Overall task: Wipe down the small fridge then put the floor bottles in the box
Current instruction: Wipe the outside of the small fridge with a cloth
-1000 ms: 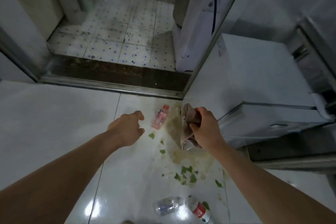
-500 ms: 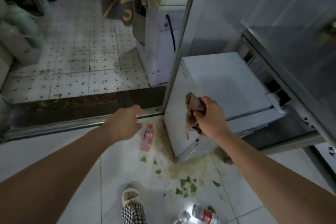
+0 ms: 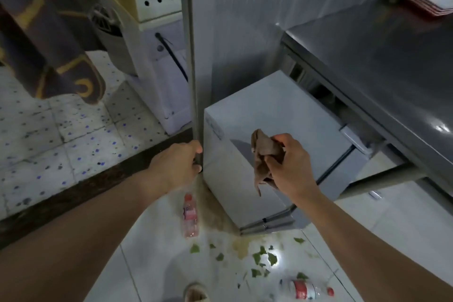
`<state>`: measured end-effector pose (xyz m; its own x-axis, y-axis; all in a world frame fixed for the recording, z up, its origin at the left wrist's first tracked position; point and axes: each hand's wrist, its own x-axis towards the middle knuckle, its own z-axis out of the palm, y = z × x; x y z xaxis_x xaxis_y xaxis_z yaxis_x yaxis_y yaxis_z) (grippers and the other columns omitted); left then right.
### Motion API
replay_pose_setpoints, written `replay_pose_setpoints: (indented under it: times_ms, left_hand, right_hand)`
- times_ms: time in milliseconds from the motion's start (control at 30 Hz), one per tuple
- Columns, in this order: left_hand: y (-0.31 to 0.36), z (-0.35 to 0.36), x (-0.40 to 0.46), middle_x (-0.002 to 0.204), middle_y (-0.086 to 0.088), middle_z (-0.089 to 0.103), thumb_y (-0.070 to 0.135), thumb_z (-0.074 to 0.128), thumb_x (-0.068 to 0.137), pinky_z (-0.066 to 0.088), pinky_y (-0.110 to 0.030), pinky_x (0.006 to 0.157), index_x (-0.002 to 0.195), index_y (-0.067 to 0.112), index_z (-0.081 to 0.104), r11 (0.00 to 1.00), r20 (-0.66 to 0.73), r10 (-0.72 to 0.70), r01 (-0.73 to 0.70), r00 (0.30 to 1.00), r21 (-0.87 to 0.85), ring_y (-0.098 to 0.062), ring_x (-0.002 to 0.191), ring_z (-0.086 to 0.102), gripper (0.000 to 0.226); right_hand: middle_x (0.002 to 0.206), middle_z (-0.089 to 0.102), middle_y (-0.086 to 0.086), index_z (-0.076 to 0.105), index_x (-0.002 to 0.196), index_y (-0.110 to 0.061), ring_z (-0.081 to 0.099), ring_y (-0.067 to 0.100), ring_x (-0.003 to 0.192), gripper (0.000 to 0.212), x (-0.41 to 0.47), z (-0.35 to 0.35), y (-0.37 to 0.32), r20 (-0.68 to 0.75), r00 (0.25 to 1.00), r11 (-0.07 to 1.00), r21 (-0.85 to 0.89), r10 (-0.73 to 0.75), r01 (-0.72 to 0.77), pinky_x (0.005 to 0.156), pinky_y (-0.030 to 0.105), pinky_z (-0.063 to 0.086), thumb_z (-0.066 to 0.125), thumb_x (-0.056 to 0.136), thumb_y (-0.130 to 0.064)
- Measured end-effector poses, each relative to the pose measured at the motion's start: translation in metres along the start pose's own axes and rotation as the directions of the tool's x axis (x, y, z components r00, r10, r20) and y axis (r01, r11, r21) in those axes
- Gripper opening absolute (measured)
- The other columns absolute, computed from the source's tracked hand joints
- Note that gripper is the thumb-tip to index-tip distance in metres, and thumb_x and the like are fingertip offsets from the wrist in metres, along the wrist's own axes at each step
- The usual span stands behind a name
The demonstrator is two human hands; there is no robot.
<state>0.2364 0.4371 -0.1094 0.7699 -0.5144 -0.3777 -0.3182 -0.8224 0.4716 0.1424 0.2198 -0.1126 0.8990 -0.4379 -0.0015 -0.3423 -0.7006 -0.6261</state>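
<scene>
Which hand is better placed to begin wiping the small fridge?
The right hand: it holds the brown cloth directly over the small fridge. The left hand is gripping the door frame post.

Dim, bluish indoor light. Bright glare spot on glossy floor (image 3: 275, 256) tiles; smaller sheen on steel table (image 3: 438, 127). Soft overall blur, wide-angle bending at edges.

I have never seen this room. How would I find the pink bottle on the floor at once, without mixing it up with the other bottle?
Start at the small white fridge standing on the glossy white floor. Just left of its lower front corner, below the left hand, the pink bottle lies on its side. The other bottle is clear with a red label and lies nearer the person, beyond the green leaf scraps.
</scene>
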Motion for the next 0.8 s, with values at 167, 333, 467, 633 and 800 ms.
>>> replay_pose_setpoints:
  times_ms: [167, 333, 467, 633, 800]
  left_hand:
    - [0.011, -0.005, 0.034, 0.116, -0.005, 0.056, 0.017, 0.055, 0.089, 0.051, -0.041, 0.084, 0.126, 0.016, 0.049, 0.988, -0.019, 0.145, -0.143, 0.989, 0.056, -0.025, 0.104, 0.056, 0.037]
    - [0.008, -0.006, 0.068, 0.113, -0.005, 0.053, 0.014, 0.055, 0.088, 0.05, -0.042, 0.08, 0.117, 0.014, 0.051, 0.954, -0.006, 0.288, -0.286, 0.958, 0.09, -0.025, 0.1, 0.054, 0.029]
    - [0.0, -0.001, 0.099, 0.119, -0.006, 0.052, 0.016, 0.055, 0.089, 0.046, -0.043, 0.089, 0.121, 0.013, 0.049, 0.909, 0.022, 0.4, -0.4, 0.916, 0.115, -0.023, 0.109, 0.05, 0.033]
    - [-0.016, 0.007, 0.12, 0.131, -0.008, 0.051, 0.013, 0.062, 0.081, 0.036, -0.039, 0.097, 0.127, 0.01, 0.051, 0.755, 0.034, 0.625, -0.615, 0.78, 0.228, -0.027, 0.119, 0.045, 0.047]
    - [-0.031, 0.011, 0.134, 0.122, -0.012, 0.057, 0.006, 0.067, 0.066, 0.04, -0.044, 0.089, 0.118, 0.007, 0.059, 0.614, 0.044, 0.756, -0.731, 0.653, 0.298, -0.03, 0.113, 0.054, 0.053]
  right_hand:
    - [0.106, 0.058, 0.008, 0.06, 0.109, -0.012, 0.052, 0.015, 0.087, 0.033, 0.002, 0.0, -0.005, -0.041, 0.999, 1.0, -0.026, -0.005, 0.004, 0.076, 0.018, 0.039, 0.063, 0.079, 0.0]
    - [0.114, 0.056, 0.014, 0.064, 0.111, -0.007, 0.061, 0.028, 0.087, 0.035, -0.008, 0.01, 0.0, -0.139, 0.987, 0.983, -0.151, 0.083, -0.104, 0.069, 0.035, 0.052, 0.062, 0.077, 0.003]
    - [0.117, 0.056, 0.018, 0.066, 0.112, -0.006, 0.06, 0.036, 0.093, 0.032, -0.021, 0.028, 0.009, -0.204, 0.962, 0.939, -0.253, 0.183, -0.233, 0.065, 0.037, 0.052, 0.066, 0.08, -0.004]
    - [0.134, 0.046, 0.009, 0.058, 0.127, -0.022, 0.042, 0.034, 0.107, 0.041, -0.022, 0.069, 0.003, -0.314, 0.906, 0.866, -0.322, 0.284, -0.383, 0.065, 0.037, 0.046, 0.056, 0.088, -0.011]
    - [0.129, 0.052, 0.012, 0.062, 0.122, -0.014, 0.043, 0.035, 0.101, 0.044, -0.001, 0.108, -0.02, -0.452, 0.852, 0.871, -0.269, 0.263, -0.412, 0.07, 0.038, 0.042, 0.055, 0.081, -0.001]
